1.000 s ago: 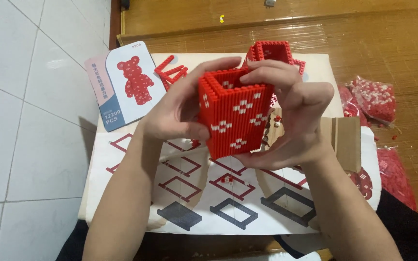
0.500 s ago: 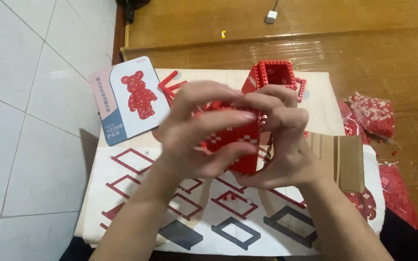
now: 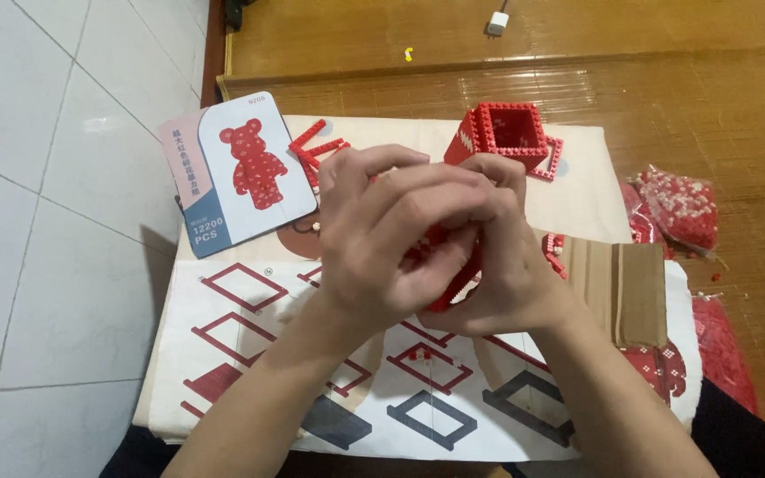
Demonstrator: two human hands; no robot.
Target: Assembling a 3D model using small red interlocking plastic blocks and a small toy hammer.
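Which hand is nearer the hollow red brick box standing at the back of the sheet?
Right. The right hand has its fingertips just below the hollow red brick box; the left hand sits farther left and lower.

Held between left hand (image 3: 382, 235) and right hand (image 3: 506, 265): red plastic brick block (image 3: 447, 283), studded and faintly glossy, mostly hidden by the fingers. Noted behind: open red plastic brick box (image 3: 506, 133) with the same studded finish, on a matt cream cloth mat (image 3: 586, 190) over a glossy, grained brown wooden floor (image 3: 666, 80). Also noted: smooth printed paper instruction sheet (image 3: 250, 305), glossy card with red bear picture (image 3: 241, 173), matt brown cardboard piece (image 3: 622, 288), shiny clear plastic bag of red pieces (image 3: 679, 208), and glossy pale floor tiles (image 3: 46, 177).
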